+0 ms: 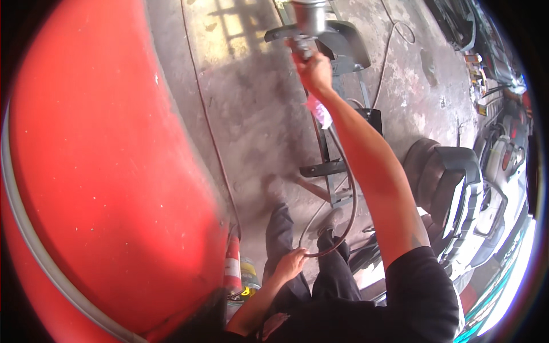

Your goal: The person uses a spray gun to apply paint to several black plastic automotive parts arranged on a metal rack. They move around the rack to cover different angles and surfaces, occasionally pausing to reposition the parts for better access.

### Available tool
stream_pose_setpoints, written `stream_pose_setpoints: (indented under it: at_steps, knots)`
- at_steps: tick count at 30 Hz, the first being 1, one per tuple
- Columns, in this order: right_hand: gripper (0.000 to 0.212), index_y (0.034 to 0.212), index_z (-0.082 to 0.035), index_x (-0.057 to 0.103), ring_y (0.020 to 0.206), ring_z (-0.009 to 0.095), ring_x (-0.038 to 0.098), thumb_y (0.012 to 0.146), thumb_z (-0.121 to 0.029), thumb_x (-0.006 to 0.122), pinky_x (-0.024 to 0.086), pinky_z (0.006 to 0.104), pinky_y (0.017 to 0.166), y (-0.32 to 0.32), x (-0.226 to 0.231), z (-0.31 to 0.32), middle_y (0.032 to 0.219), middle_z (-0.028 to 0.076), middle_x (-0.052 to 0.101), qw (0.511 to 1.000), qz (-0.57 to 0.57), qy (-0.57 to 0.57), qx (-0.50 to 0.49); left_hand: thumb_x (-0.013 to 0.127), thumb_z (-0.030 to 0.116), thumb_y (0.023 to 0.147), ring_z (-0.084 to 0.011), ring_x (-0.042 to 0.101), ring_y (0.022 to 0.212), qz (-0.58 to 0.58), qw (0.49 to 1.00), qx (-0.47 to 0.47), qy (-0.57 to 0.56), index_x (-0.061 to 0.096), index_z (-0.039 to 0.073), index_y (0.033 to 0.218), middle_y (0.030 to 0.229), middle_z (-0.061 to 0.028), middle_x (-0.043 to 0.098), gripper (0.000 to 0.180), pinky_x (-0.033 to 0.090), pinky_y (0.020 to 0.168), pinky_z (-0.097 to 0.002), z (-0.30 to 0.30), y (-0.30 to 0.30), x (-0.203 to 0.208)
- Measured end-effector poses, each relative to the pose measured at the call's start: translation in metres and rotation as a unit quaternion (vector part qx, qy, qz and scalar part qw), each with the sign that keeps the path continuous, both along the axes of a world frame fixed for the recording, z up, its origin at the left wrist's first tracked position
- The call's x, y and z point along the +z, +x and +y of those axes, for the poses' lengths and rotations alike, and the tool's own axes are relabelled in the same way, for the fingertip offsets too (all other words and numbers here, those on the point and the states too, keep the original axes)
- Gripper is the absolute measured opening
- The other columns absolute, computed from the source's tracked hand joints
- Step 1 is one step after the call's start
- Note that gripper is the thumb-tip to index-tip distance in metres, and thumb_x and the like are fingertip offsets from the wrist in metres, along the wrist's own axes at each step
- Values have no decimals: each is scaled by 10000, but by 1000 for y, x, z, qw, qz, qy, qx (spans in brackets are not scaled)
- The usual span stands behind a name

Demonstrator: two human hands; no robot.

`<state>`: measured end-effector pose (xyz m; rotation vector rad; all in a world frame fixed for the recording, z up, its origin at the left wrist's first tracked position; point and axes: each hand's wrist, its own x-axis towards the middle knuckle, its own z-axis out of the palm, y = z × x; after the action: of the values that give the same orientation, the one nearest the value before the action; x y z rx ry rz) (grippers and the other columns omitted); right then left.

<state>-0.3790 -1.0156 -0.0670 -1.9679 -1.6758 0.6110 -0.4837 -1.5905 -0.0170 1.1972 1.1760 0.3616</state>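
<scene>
Stretched out far ahead, my right hand (316,73) is closed round a spray gun (301,48) with a silver cup (310,18) on top; motion blurs the gun a little. A brown air hose (354,200) runs back from it in a loop. My left hand (291,264), low in front of my legs, is closed on that hose. Something pink and crumpled, like paper or cloth (320,112), hangs beneath my right wrist. Beyond the gun, a dark curved car part (346,47) rests on a metal stand (341,199).
A big glossy red panel (108,148) fills the left side. A red-and-white cone (233,266) and a tin (249,274) stand beside its lower edge. Another hose (207,123) trails over the concrete floor. Bumpers (457,188) and other car parts are piled at right.
</scene>
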Motion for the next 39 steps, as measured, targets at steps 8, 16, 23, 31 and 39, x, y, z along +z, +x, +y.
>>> stream_pose_setpoints:
  at_steps: [8, 16, 23, 31, 39]
  knots:
    - [347, 984, -36, 713, 831, 460, 723, 924, -377, 710, 572, 529, 802, -11, -1, -10, 837, 235, 740, 998, -47, -3, 36, 658, 158, 991, -343, 698, 1038, 14, 1000, 12, 12, 654, 97, 1136, 1157, -98, 698, 158, 585, 846, -448, -1, 1, 1]
    - [357, 991, -37, 697, 848, 433, 730, 932, -389, 706, 572, 530, 775, -14, -1, -39, 849, 233, 739, 999, -43, -9, 8, 666, 140, 974, -347, 681, 1074, 3, 1000, 18, 13, 652, 84, 1124, 1184, -102, 684, 160, 574, 874, -453, -9, 3, 1]
    - [336, 1112, -121, 742, 841, 474, 709, 923, -399, 740, 552, 533, 739, -11, 5, -35, 850, 254, 723, 996, -34, 75, -34, 677, 102, 954, -357, 678, 1068, 16, 999, 22, 30, 648, 66, 1128, 1150, -112, 681, 180, 570, 884, -450, -9, 1, 4]
    - [461, 1001, -9, 684, 985, 475, 711, 945, -466, 704, 556, 539, 877, 169, 30, -102, 1012, 264, 745, 959, -146, 48, -237, 667, 35, 913, -360, 651, 1159, 3, 1000, -12, 20, 657, 52, 1113, 1235, -138, 665, 201, 564, 936, -438, -11, -1, 4]
    - [391, 1003, 0, 706, 845, 388, 692, 966, -389, 709, 526, 481, 775, 218, 102, -257, 832, 223, 716, 966, -111, -31, -232, 634, -36, 873, -385, 657, 1170, 27, 998, -52, 19, 689, 53, 1083, 1352, -174, 641, 235, 561, 967, -447, -26, 3, -1]
